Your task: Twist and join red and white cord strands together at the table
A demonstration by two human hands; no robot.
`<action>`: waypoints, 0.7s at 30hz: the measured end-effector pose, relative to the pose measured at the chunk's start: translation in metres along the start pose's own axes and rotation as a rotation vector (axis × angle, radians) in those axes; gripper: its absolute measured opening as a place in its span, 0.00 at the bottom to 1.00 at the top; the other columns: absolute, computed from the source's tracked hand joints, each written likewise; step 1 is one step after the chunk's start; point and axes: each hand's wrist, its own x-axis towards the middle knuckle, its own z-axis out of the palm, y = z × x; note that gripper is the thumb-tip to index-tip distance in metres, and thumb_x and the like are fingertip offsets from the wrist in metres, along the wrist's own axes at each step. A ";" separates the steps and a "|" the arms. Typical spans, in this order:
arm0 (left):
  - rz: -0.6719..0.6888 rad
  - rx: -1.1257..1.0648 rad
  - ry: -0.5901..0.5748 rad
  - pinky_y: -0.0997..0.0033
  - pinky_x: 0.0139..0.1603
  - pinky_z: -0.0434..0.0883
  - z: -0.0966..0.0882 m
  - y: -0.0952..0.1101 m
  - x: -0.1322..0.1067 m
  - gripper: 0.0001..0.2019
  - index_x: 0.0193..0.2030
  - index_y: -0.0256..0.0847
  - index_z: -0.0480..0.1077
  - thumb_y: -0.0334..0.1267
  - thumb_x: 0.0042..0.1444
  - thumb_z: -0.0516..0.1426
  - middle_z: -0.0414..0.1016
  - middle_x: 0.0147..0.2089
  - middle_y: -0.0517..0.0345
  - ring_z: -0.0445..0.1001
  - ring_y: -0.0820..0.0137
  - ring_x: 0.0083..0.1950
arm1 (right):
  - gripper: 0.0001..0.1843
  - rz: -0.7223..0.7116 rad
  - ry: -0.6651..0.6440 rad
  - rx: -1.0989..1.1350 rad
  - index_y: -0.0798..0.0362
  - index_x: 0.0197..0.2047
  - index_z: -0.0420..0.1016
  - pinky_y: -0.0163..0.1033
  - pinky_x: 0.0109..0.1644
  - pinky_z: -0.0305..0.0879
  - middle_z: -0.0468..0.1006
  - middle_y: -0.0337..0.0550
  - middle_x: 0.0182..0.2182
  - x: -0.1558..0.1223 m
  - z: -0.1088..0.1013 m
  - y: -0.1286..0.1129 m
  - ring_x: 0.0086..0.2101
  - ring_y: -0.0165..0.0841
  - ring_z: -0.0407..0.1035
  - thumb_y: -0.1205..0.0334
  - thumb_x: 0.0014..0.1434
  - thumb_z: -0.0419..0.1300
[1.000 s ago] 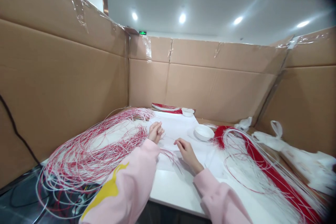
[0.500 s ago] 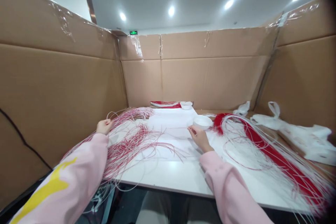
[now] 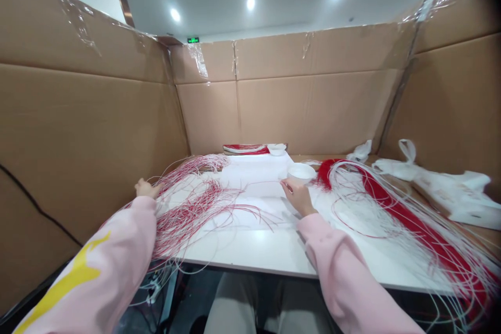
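My right hand (image 3: 298, 197) is closed in a pinch at the middle of the table, over white paper (image 3: 250, 169). From its fingertips a thin red cord runs left towards the bundles. Beside it, just behind the fingers, stands a shallow white bowl (image 3: 302, 171). At the far left, my left hand (image 3: 146, 188) reaches over the edge of a long bundle of red and white cords (image 3: 195, 165), its fingers apart and nothing visibly held. A second bundle of red and white cords (image 3: 188, 216) lies spread in front, its loose ends fanning right.
On the right lie thick red and white cords (image 3: 395, 209), hanging over the table's front edge. White plastic bags (image 3: 442, 180) sit behind them. A small white bowl (image 3: 277, 150) rests at the back. Cardboard walls (image 3: 313, 99) enclose three sides.
My left hand has shifted left and let go of the white cord it was pinching. My right hand still pinches the red cord in nearly the same place. The view has tilted slightly downward.
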 end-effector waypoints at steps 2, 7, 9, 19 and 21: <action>0.051 0.038 0.025 0.52 0.53 0.57 0.000 0.026 -0.016 0.40 0.56 0.19 0.50 0.44 0.40 0.58 0.53 0.56 0.25 0.52 0.45 0.58 | 0.16 -0.044 -0.009 -0.010 0.56 0.35 0.71 0.34 0.34 0.54 0.73 0.45 0.29 0.000 0.002 -0.004 0.29 0.31 0.64 0.61 0.62 0.44; 0.552 0.064 0.081 0.47 0.61 0.41 -0.012 0.125 -0.082 0.34 0.60 0.30 0.50 0.44 0.47 0.53 0.38 0.64 0.38 0.36 0.49 0.65 | 0.14 -0.258 -0.129 -0.048 0.56 0.32 0.71 0.36 0.37 0.53 0.71 0.46 0.27 -0.002 0.008 -0.023 0.32 0.33 0.62 0.64 0.61 0.45; 0.658 -0.041 0.079 0.45 0.60 0.37 -0.012 0.163 -0.111 0.32 0.60 0.34 0.51 0.44 0.49 0.52 0.36 0.65 0.42 0.34 0.51 0.65 | 0.13 -0.353 -0.190 -0.064 0.55 0.29 0.70 0.36 0.36 0.52 0.70 0.45 0.25 -0.003 0.010 -0.033 0.31 0.32 0.61 0.65 0.60 0.47; 0.506 -0.637 -1.098 0.71 0.34 0.62 0.077 0.253 -0.207 0.17 0.22 0.34 0.72 0.46 0.48 0.52 0.71 0.21 0.55 0.66 0.69 0.28 | 0.11 -0.665 -0.237 -0.058 0.56 0.30 0.74 0.39 0.35 0.58 0.75 0.47 0.27 -0.015 0.041 -0.044 0.30 0.35 0.66 0.67 0.55 0.51; 0.378 -0.739 -1.199 0.73 0.31 0.61 0.090 0.261 -0.209 0.13 0.17 0.35 0.69 0.42 0.45 0.56 0.68 0.17 0.58 0.64 0.71 0.26 | 0.12 -0.660 -0.251 -0.071 0.56 0.27 0.74 0.38 0.32 0.58 0.74 0.46 0.24 -0.016 0.046 -0.042 0.26 0.33 0.66 0.67 0.55 0.51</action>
